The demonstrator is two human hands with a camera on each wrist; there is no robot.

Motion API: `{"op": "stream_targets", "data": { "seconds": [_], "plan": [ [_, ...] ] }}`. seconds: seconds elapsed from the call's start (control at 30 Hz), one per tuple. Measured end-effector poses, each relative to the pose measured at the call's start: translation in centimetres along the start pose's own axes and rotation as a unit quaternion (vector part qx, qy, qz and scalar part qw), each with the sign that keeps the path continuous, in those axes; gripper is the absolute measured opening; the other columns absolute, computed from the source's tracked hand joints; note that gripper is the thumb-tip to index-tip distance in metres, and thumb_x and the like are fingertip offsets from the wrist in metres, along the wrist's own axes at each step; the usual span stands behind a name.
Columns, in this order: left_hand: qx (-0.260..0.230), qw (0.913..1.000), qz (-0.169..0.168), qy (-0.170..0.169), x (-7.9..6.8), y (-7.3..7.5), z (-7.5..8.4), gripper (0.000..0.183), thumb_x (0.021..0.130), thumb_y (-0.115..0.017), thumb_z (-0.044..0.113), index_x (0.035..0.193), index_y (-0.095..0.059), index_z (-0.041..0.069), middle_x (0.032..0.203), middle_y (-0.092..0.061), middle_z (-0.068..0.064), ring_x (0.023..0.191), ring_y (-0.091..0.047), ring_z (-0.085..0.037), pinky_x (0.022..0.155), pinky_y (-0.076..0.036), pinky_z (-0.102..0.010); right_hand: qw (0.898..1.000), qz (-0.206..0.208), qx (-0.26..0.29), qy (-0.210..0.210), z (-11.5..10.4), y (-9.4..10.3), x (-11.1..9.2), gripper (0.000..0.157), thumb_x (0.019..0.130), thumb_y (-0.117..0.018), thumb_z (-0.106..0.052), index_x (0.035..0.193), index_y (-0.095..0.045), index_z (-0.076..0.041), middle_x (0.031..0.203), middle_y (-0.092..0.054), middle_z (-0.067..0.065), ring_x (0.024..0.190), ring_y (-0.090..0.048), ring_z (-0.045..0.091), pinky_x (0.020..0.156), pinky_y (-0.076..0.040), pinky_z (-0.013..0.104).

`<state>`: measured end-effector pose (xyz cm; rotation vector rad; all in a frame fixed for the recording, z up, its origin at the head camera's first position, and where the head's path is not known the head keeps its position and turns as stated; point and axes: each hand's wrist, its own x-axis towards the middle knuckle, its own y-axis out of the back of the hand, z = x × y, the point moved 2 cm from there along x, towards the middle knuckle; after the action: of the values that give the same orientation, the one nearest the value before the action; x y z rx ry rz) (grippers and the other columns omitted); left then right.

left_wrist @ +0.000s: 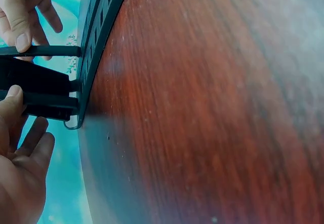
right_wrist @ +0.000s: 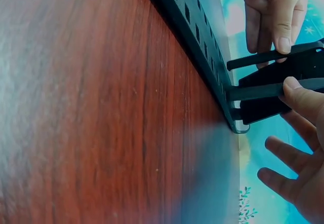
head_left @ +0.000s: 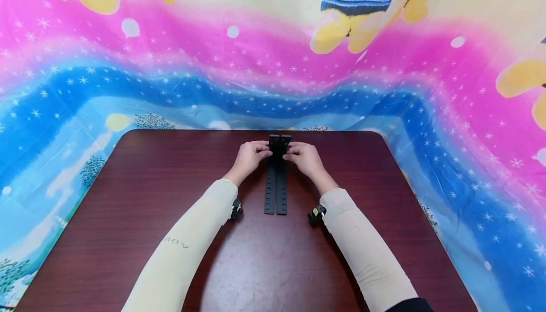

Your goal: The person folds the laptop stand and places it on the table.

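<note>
A black stand with two slotted base strips (head_left: 269,193) lies lengthwise on the table, near its far side. From the far end of the strips rises a black upright piece (head_left: 279,141). My left hand (head_left: 252,156) pinches the left edge of this piece between thumb and fingers. On the opposite edge my right hand (head_left: 305,156) pinches it the same way. In the left wrist view, two narrow side bars (left_wrist: 50,50) stand against the slotted base, with a dark panel (left_wrist: 35,77) between them. The right thumb (right_wrist: 293,84) presses on the nearer bar in the right wrist view.
The dark reddish-brown table (head_left: 149,198) has rounded far corners. Behind it and along both sides hangs a printed cloth (head_left: 273,60) in pink, blue and yellow, close against the table's far edge. A small black camera (head_left: 316,214) sits at the right wrist.
</note>
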<state>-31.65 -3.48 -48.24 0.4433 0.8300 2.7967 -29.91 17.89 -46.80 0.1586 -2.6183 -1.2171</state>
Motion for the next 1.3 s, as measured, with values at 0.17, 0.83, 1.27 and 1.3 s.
{"op": "stream_targets", "data": {
  "seconds": [0.17,0.83,1.27,1.3],
  "plan": [
    [-0.008,0.9998,0.013,0.011,0.12,-0.17,-0.16,0.019,0.094,-0.077,0.023,0.109,-0.083,0.014,0.125,-0.074,-0.001,0.122,-0.065,-0.017,0.108,-0.049,-0.037,1.0,0.011,-0.002,-0.006,-0.11,-0.09,0.06,0.025,0.093,-0.077,-0.027,0.111,-0.081,-0.01,0.134,-0.068,0.009,0.129,-0.061,0.026,0.107,-0.05,0.044],
    [-0.011,0.9982,0.05,0.03,-0.22,0.03,0.25,0.018,0.094,-0.077,0.032,0.101,-0.085,0.018,0.111,-0.078,0.001,0.11,-0.069,-0.015,0.093,-0.056,-0.035,0.998,0.042,0.022,-0.035,-0.17,-0.34,0.54,0.022,0.093,-0.078,-0.028,0.109,-0.082,-0.014,0.126,-0.072,0.007,0.122,-0.065,0.024,0.102,-0.053,0.045],
    [-0.042,0.9976,0.047,0.027,-0.3,-0.09,0.12,0.053,0.094,-0.076,0.03,0.143,-0.061,0.017,0.131,-0.07,-0.004,0.119,-0.067,-0.019,0.102,-0.054,-0.039,0.994,0.07,0.035,-0.074,-0.09,0.29,0.04,0.026,0.091,-0.078,-0.039,0.107,-0.077,-0.018,0.111,-0.075,0.001,0.099,-0.067,0.022,0.088,-0.056,0.045],
    [-0.046,0.9977,0.043,0.024,-0.24,-0.12,0.17,0.053,0.095,-0.076,0.028,0.145,-0.06,0.018,0.131,-0.07,-0.004,0.12,-0.067,-0.019,0.103,-0.054,-0.038,0.994,0.067,0.044,-0.07,-0.06,0.31,0.03,0.026,0.092,-0.078,-0.039,0.108,-0.076,-0.018,0.109,-0.076,0.001,0.098,-0.067,0.022,0.087,-0.056,0.046]
  ]
}}
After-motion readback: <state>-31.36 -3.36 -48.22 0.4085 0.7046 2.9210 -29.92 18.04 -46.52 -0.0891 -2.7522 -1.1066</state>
